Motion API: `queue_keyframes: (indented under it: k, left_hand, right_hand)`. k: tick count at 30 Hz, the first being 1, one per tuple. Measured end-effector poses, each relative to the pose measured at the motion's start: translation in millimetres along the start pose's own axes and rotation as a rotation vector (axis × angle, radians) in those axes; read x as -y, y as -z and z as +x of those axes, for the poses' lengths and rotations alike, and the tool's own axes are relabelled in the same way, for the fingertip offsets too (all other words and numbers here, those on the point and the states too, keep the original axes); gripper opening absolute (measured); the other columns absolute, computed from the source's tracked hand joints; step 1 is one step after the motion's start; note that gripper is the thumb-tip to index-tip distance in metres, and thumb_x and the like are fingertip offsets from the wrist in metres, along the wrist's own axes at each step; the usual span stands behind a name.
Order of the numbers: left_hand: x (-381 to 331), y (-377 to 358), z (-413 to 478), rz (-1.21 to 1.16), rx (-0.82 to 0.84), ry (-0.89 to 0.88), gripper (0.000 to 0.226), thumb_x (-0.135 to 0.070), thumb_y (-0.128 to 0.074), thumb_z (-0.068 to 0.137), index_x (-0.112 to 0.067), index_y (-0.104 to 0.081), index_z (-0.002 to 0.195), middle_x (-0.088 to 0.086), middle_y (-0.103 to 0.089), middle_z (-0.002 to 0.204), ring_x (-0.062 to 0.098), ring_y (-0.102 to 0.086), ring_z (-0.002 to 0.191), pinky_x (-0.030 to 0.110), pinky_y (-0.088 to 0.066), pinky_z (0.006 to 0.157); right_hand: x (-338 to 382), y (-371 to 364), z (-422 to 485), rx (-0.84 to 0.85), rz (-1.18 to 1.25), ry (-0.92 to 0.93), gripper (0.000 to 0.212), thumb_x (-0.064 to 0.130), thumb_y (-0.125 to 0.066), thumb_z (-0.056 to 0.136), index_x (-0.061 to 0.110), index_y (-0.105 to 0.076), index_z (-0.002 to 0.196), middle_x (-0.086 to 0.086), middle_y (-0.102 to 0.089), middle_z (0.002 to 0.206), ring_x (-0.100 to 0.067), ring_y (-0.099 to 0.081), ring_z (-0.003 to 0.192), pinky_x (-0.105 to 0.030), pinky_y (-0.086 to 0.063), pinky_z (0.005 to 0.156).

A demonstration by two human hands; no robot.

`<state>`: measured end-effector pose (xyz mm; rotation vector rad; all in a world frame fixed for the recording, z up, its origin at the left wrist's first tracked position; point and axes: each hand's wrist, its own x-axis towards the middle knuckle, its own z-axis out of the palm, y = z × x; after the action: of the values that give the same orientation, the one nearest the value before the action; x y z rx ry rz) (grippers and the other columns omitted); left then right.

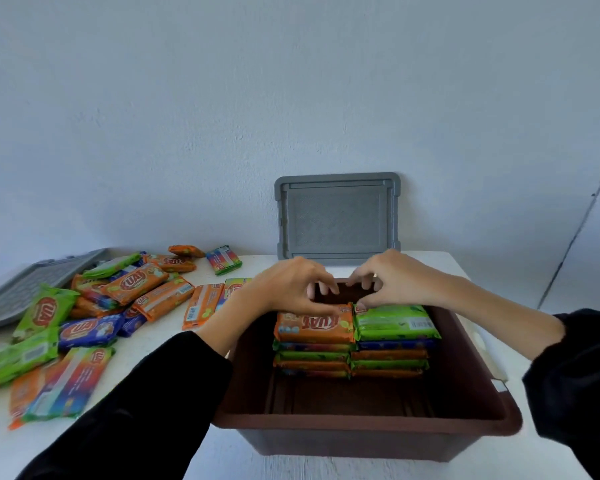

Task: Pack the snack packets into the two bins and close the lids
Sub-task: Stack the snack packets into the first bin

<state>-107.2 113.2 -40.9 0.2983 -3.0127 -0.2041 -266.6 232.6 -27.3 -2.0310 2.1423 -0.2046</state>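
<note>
White table [153,341], bin [361,424], stacked packets [395,323] lying crosswise

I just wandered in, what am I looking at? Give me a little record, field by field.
Bin: brown bin, open, on white table
Inside: two stacks side by side at the far end; orange packet tops the left, green packet the right
Left hand: grips far end of orange packet
Right hand: grips far end of green packet
Lids: grey lid leans on the wall behind the bin; second lid at far left
Unpacked: loose packets heaped left of the bin
</note>
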Motion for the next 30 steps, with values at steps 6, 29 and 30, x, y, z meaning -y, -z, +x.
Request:
queue_keyframes:
  k: [6, 29, 30]
  left_hand:
    - [49, 37, -18, -0.086, -0.250, 0.207, 0.019, -0.029, -0.062, 0.086, -0.018, -0.070, 0.100, -0.004, -0.070, 0.091, 0.009, -0.064, 0.077, 0.036, -0.055, 0.076]
    - [202, -93, -84, -0.038, 0.002, 0.937, 0.048, -0.036, -0.019, 0.100, -0.026, -0.014, 0.147, 0.004, -0.026, 0.152, 0.028, -0.021, 0.138, 0.047, -0.021, 0.113]
    - [203, -96, -88, -0.030, -0.007, 0.938, 0.048, -0.037, -0.019, 0.100, -0.028, -0.015, 0.147, 0.003, -0.027, 0.151, 0.028, -0.021, 0.137, 0.047, -0.025, 0.112]
  right_hand:
    - [23, 16, 45, -0.150, 0.055, 0.080, 0.047, 0.029, -0.066, 0.083, 0.023, -0.054, 0.128, -0.004, -0.062, 0.113, -0.020, -0.060, 0.100, -0.035, -0.049, 0.089]
    - [77, -112, 275, 0.447, -0.046, 0.176, 0.118, 0.057, -0.071, 0.069, 0.013, 0.005, 0.149, -0.010, -0.002, 0.157, -0.028, -0.003, 0.145, -0.038, -0.009, 0.120]
    - [75, -114, 276, 0.453, -0.050, 0.180, 0.119, 0.058, -0.070, 0.069, 0.013, 0.005, 0.149, -0.009, 0.000, 0.158, -0.027, -0.001, 0.145, -0.038, -0.007, 0.120]
